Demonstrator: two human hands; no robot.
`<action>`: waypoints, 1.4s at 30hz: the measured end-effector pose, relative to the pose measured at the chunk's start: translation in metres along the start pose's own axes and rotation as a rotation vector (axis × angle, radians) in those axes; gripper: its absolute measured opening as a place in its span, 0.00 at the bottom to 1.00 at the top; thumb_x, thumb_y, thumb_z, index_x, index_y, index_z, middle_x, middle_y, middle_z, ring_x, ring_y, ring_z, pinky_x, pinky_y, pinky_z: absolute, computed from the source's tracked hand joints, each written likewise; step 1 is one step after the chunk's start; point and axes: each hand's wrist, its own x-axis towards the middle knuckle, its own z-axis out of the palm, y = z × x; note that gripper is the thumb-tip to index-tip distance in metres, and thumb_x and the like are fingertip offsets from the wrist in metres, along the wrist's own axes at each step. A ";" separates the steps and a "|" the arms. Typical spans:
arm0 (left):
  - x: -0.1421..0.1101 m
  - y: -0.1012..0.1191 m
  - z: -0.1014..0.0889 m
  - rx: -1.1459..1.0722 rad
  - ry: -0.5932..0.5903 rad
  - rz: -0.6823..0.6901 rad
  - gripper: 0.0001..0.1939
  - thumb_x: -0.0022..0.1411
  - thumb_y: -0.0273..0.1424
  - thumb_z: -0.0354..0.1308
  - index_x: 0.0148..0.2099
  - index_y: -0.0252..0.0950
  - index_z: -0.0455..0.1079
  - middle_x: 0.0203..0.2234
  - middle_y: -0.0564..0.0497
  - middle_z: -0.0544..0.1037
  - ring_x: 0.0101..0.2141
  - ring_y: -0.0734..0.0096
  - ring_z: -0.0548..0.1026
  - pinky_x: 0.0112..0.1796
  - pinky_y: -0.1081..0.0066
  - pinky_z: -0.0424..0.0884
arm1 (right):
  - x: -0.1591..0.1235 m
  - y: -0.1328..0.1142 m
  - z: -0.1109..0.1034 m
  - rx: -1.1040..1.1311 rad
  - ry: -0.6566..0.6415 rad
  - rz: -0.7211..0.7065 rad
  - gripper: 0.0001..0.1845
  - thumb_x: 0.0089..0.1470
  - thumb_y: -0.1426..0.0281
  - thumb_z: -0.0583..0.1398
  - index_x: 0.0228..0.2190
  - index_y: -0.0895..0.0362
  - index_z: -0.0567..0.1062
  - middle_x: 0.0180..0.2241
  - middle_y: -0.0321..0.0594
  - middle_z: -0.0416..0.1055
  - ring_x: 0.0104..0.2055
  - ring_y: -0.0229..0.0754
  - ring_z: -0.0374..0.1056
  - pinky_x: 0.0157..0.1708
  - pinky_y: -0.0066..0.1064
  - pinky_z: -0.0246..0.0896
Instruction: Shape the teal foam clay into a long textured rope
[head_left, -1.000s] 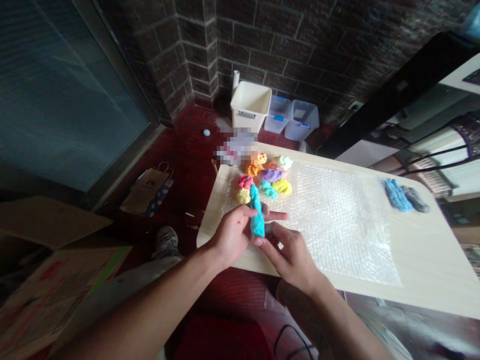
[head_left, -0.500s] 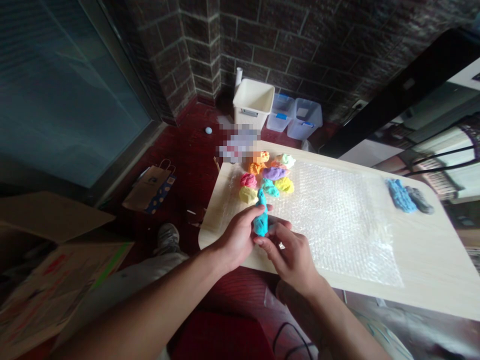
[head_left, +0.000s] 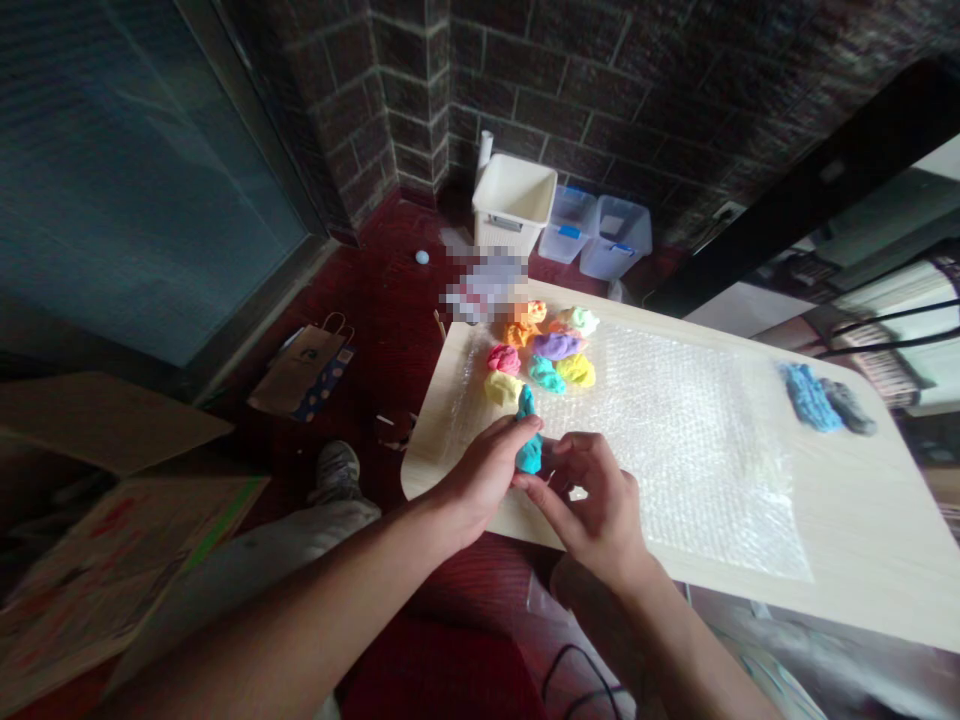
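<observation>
A teal, soft-looking cloth bundle (head_left: 529, 455) stands roughly upright at the table's near edge, its narrow twisted end pointing away from me. My left hand (head_left: 487, 470) is closed around its left side, with the thumb lying across it. The curled fingers and thumb of my right hand (head_left: 592, 500) close in on its lower right end, partly hidden behind it. Just beyond lie several crumpled bundles: pale yellow (head_left: 502, 389), pink (head_left: 503, 359), mint green (head_left: 547, 375), bright yellow (head_left: 576, 370), purple (head_left: 556, 346), orange (head_left: 523, 330) and pale green (head_left: 579, 320).
Bubble wrap (head_left: 697, 440) covers much of the wooden table (head_left: 892, 510). A blue knitted-looking piece (head_left: 811, 398) and a grey one (head_left: 848, 405) lie at right. A white bin (head_left: 514, 195) and clear boxes (head_left: 615, 238) stand behind. A paper bag (head_left: 300, 370) and cardboard box (head_left: 127, 560) sit left.
The right hand's fingers have lifted and curled more beside the bundle. The left thumb has moved over the teal bundle, covering more of its middle. The whole view has shifted slightly.
</observation>
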 end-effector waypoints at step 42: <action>-0.019 0.037 -0.012 0.945 -0.496 0.494 0.14 0.77 0.41 0.49 0.44 0.36 0.67 0.35 0.51 0.78 0.36 0.69 0.76 0.38 0.71 0.68 | 0.004 -0.012 -0.025 0.227 0.146 -0.073 0.19 0.64 0.76 0.64 0.52 0.46 0.82 0.43 0.43 0.77 0.40 0.43 0.74 0.37 0.36 0.72</action>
